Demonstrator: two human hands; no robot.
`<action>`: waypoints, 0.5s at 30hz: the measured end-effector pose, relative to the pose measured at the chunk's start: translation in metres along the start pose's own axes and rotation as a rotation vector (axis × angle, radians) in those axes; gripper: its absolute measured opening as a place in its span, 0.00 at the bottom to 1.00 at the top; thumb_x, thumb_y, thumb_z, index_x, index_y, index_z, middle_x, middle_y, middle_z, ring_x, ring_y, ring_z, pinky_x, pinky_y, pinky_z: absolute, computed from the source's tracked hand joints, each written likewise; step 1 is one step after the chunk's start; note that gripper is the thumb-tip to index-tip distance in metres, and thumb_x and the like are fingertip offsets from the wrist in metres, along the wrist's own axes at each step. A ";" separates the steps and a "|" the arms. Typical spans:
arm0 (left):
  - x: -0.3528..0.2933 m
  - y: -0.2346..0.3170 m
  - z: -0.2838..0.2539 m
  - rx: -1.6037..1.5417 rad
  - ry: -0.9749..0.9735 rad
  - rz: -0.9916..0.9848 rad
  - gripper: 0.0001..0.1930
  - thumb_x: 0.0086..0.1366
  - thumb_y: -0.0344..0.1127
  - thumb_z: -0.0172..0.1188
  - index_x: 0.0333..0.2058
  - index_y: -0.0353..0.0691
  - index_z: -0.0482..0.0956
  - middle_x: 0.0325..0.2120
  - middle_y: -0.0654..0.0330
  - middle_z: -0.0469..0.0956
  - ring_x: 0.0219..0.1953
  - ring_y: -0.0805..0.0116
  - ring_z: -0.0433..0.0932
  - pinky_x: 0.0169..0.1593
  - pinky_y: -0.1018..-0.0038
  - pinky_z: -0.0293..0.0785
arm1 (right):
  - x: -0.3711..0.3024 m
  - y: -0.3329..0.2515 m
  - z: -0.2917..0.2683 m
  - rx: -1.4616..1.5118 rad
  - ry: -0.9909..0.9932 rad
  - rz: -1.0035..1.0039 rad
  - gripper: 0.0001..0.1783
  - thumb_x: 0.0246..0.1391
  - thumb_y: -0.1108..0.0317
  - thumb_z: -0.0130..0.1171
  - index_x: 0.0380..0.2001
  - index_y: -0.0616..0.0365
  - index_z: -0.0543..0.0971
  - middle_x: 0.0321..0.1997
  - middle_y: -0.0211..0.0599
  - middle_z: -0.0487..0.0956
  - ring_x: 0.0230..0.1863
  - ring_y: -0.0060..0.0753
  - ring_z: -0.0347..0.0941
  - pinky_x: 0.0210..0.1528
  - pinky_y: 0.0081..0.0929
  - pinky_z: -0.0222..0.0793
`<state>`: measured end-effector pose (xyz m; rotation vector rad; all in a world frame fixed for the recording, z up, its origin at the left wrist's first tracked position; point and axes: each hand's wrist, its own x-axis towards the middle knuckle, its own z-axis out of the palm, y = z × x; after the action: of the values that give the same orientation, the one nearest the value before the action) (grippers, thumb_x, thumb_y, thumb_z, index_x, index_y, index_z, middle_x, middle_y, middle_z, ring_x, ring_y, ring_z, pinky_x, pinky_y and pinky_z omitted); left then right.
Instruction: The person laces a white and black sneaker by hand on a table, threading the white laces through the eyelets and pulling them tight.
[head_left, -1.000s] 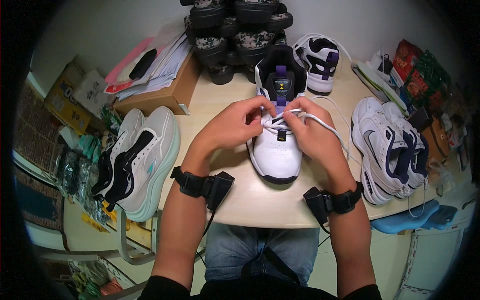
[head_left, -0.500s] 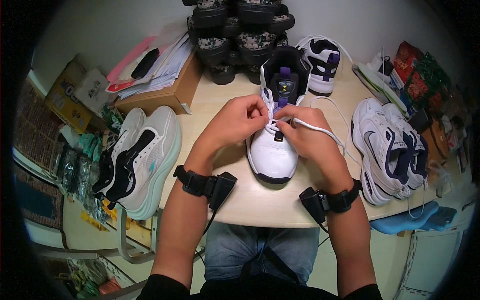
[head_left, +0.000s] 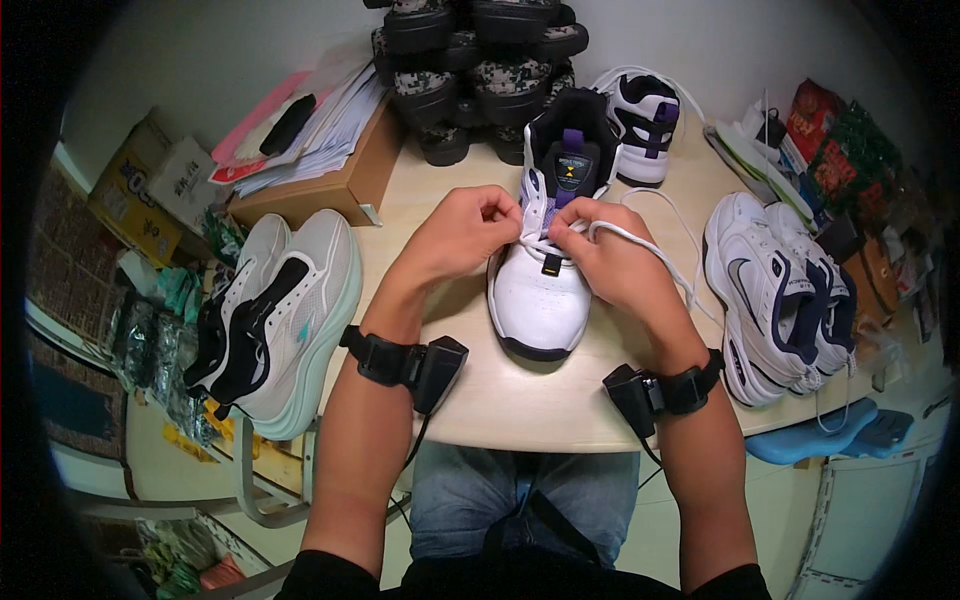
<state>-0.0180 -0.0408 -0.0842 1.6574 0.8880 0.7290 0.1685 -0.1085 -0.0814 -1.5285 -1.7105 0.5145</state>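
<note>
In front of me on the table stands a white high-top sneaker [head_left: 541,310] with a black lining and a purple-and-black tongue, its toe toward me. My left hand [head_left: 465,232] is closed in a pinch at the left edge of the lowest lacing, on the lace. On the other side my right hand [head_left: 612,255] pinches the white shoelace [head_left: 640,240] near the lowest eyelets. The lace's long loose part runs out over the back of that hand and down its right side. The fingertips partly hide the lower eyelets. Both wrists wear black strapped devices.
Behind stands the matching sneaker [head_left: 645,130]. Camouflage shoes [head_left: 478,80] are stacked by the wall. Light running shoes [head_left: 300,330] lie at the left, white-and-navy sneakers [head_left: 755,300] at the right. A cardboard box [head_left: 330,190] bears papers.
My hands have spread slightly apart, the left one moving left and the right fingers up a little. The sneaker's toe has shifted slightly left.
</note>
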 end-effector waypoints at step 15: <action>-0.001 0.007 0.004 0.140 -0.030 -0.028 0.06 0.58 0.31 0.56 0.28 0.33 0.77 0.21 0.68 0.72 0.24 0.79 0.67 0.28 0.79 0.64 | 0.001 -0.002 0.000 0.038 0.005 0.033 0.10 0.50 0.64 0.60 0.31 0.58 0.82 0.25 0.50 0.79 0.27 0.46 0.75 0.34 0.34 0.70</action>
<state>-0.0136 -0.0450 -0.0782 1.7712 0.9575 0.6328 0.1672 -0.1079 -0.0803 -1.5317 -1.6648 0.5563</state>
